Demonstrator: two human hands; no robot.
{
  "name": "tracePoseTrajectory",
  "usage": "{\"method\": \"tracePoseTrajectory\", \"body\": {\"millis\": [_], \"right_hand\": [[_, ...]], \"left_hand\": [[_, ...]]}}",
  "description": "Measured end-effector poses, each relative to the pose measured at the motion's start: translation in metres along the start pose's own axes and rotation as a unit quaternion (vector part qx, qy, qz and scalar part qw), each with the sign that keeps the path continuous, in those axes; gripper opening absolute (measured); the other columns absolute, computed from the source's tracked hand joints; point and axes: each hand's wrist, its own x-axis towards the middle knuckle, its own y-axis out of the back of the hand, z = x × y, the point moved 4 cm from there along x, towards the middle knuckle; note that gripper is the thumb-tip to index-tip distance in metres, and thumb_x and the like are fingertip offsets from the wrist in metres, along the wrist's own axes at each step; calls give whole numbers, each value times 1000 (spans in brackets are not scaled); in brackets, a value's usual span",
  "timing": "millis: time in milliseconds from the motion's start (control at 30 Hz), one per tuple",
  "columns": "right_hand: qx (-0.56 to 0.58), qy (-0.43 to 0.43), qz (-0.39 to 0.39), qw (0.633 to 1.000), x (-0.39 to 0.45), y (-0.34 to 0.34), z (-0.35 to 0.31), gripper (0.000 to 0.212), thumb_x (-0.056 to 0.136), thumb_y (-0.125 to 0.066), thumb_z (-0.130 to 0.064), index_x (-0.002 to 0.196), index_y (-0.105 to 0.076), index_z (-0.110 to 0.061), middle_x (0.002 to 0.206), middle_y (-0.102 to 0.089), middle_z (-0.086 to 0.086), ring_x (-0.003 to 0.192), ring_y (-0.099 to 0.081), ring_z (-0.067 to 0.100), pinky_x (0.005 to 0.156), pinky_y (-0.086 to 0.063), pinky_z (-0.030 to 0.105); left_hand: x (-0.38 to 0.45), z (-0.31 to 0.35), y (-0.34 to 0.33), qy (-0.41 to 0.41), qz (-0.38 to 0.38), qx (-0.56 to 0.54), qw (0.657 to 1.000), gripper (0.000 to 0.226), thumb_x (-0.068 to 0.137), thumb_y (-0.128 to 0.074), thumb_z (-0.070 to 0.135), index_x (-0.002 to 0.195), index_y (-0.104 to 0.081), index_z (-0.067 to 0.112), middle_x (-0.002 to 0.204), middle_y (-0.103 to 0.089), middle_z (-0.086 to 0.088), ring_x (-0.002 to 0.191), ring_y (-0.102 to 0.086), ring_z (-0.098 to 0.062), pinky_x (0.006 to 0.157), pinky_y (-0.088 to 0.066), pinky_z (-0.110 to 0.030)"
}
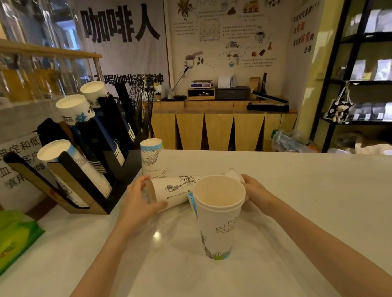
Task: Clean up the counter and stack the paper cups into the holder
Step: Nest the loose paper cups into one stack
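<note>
Left hand [140, 203] curls around the fallen cup [173, 192] behind the upright cup [218, 218]; right hand's [253, 187] grip unclear; lift gently, uncrushed

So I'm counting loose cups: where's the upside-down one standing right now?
In the head view, the upside-down cup stands left of centre on the counter, beside the black cup holder and just behind the lying cup that the left hand grips.
</note>
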Motion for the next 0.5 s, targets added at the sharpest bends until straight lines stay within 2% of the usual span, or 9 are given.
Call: {"method": "tracePoseTrajectory", "body": {"millis": [67,133,267,333,400,500], "right_hand": [[9,7,18,1000,-3,3,0,81,64,-66,-48,133,-40,-15,129,-52,9,112,-54,26,84,-51,35],[28,14,35,999,-6,6,-1,73,72,-69,-44,132,-40,-16,126,-52,7,111,-55,26,92,-51,40],[80,63,103,989,-17,21,-15,65,78,-66,-37,133,-39,-16,125,-52,6,100,-58,20,79,-54,33],[117,107,142,977,-26,33,-32,64,79,-66,-35,133,-39,-15,127,-53,8,96,-59,16,72,-53,28],[147,159,161,963,-38,45,-56,64,78,-66,-36,133,-39,-15,126,-54,10,101,-60,20,74,-53,29],[165,227,161,946,-63,57,-98,78,61,-68,-50,129,-43,-21,125,-56,9,109,-60,25,84,-55,39]], "left_hand": [[-3,2,-3,3,-22,-10,1000,90,62,-80,14,133,-27,28,145,-32,-6,131,-34,-23,102,-34,-37],[-6,2,-8,4,-45,-41,998,91,63,-79,11,131,-22,29,146,-31,-5,132,-33,-23,103,-34,-37],[-6,3,-8,5,-43,-58,997,88,62,-80,14,126,-22,34,144,-34,-7,131,-34,-24,103,-35,-41],[-5,11,-2,0,-12,-58,998,88,62,-80,16,128,-23,32,143,-36,-9,129,-36,-26,101,-36,-43],[-4,28,9,-24,32,-54,998,90,62,-81,21,132,-25,27,141,-38,-10,124,-40,-23,98,-37,-41],[-7,66,28,-94,71,-62,991,87,65,-78,24,135,-27,26,137,-44,-7,111,-40,-14,89,-38,-36]]}}
